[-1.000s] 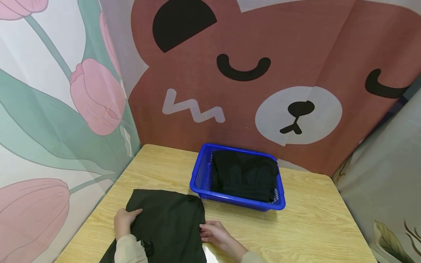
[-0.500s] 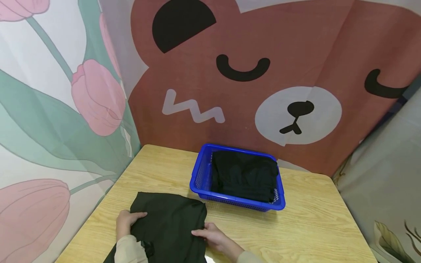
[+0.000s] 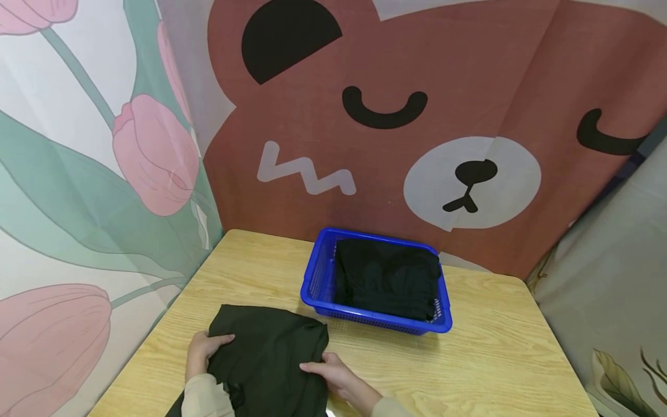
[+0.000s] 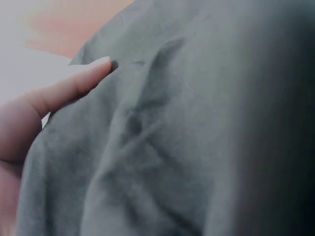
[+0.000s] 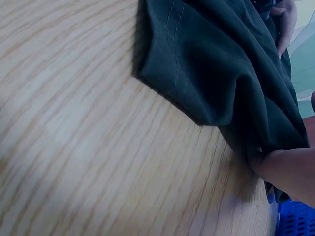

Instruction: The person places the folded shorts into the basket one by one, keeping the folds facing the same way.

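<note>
A dark green garment (image 3: 268, 353), folded into a rough rectangle, lies at the front left of the table in the head view. At its left side my left hand (image 3: 202, 352) grips the edge, thumb over the top and fingers hidden beneath. My right hand (image 3: 341, 377) holds the opposite edge the same way, its thumb across the cloth. Wrinkled fabric (image 4: 147, 132) fills most of the left wrist view beside the left thumb (image 4: 78, 83). Seen from the right wrist, a stitched hem (image 5: 172, 59) hangs close over the wood, and the right hand's fingers tuck under the cloth.
Behind the garment and to its right stands a blue plastic basket (image 3: 308, 289) holding a folded black garment (image 3: 388, 278). The light wooden table (image 3: 484, 347) reaches back to a printed bear curtain (image 3: 312, 116). A tulip-print curtain (image 3: 62, 174) hangs along the left.
The right thumb has come over the top of the garment, where the fingertips were at its edge before. The garment's far edge has shifted slightly toward me and right, with the left hand following.
</note>
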